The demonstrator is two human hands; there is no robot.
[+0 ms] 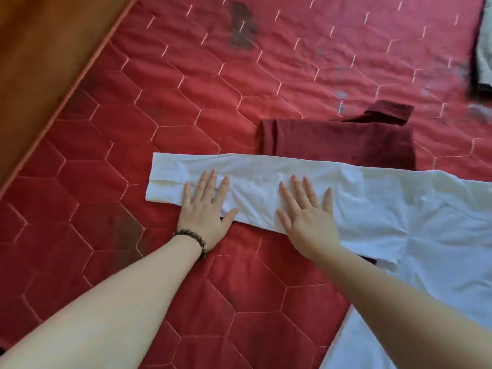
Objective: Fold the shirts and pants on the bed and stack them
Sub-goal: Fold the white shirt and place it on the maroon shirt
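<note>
Both hands, left hand [206,209] and right hand [308,219], lie spread flat on the white garment [386,209] stretched across the frame's middle on the red bed [213,89], seemingly smoothing it for folding, below the folded maroon shirt [338,139].

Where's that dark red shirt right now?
The dark red shirt lies folded on the bed, right of centre in the head view, just beyond the white garment that both hands press flat.
</note>
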